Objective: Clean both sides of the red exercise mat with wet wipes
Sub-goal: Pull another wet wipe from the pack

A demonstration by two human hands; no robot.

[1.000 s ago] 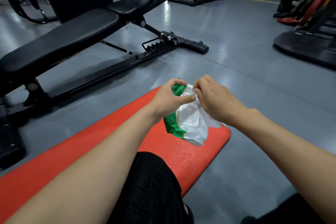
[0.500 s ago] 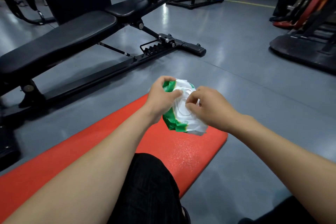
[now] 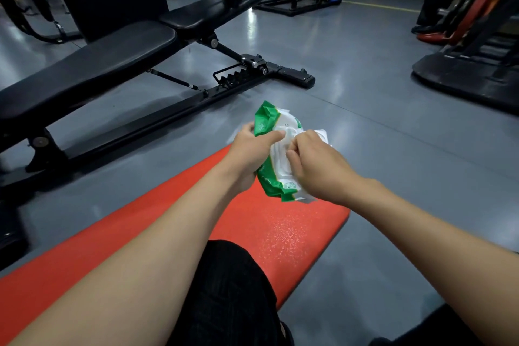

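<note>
Overall floor: glossy grey gym floor fills the view from centre out to 3 o'clock.
Bench: long black padded adjustable weight bench on a black steel frame, running from 9 o'clock up toward 12 o'clock, standing on the floor beside the mat but not touching it.
Machines: dark exercise machine base with red and orange parts at 2 o'clock; further black frames at 12 o'clock, too dim to tell apart.
Mat: flat red textured foam exercise mat lies on the floor, stretching from 8 o'clock to its rounded end just past centre toward 4 o'clock; a knee in black fabric rests on it at 6 o'clock.
Pack: soft green-and-white plastic wet wipe pack with a white plastic flip lid, held in the air just above the far end of the mat, at centre.
Left hand: left hand grips the pack's green left edge, fingers wrapped behind, thumb pressed across the front near the lid.
Right hand: right hand has its fingers curled and pinching at the white opening on the pack's face; whether a wipe is caught between them cannot be told.
</note>
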